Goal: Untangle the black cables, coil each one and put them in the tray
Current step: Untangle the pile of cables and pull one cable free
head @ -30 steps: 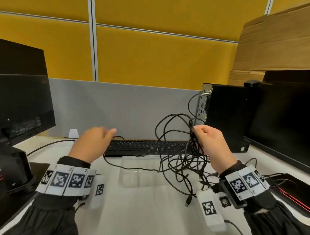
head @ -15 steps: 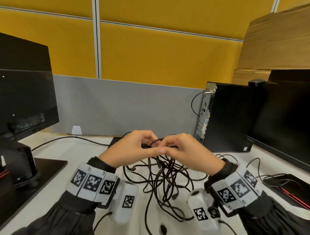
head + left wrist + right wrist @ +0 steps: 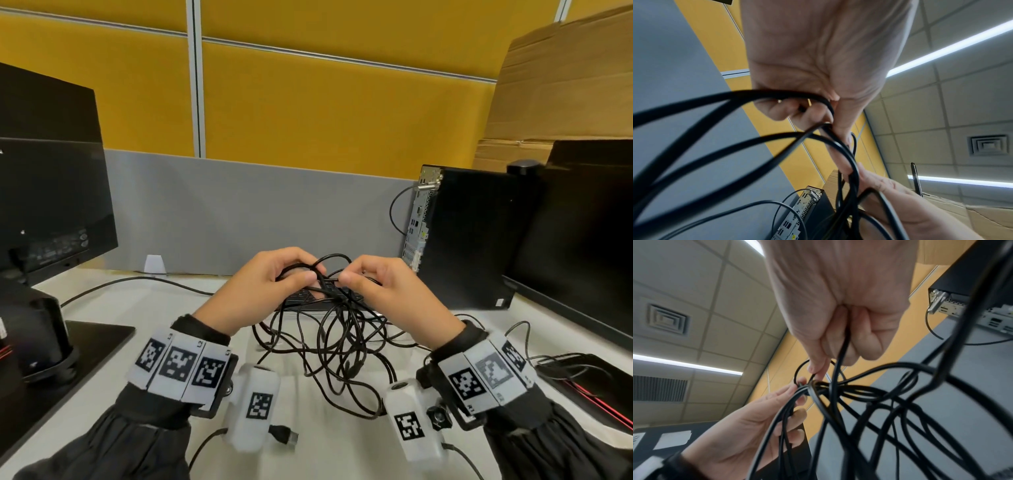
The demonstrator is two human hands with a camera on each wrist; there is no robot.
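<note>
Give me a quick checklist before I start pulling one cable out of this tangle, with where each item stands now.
1. Left hand gripping strands: ok.
2. Right hand pinching a strand: ok.
3. Black cables separated: not ok, one knotted bundle hanging from both hands.
4. A free plug end found: ok, one plug lies on the desk near the left wrist.
5. Tray ready: cannot tell, the bundle covers it.
6. Keyboard out of the loops: cannot tell.

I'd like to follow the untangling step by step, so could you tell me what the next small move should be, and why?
Probably draw the hands gently apart to open the knot. The left hand and right hand both pinch strands at the top of the black cables, close together, and the rest hangs below as one tangled bunch above the desk, with no cable yet separated.
</note>
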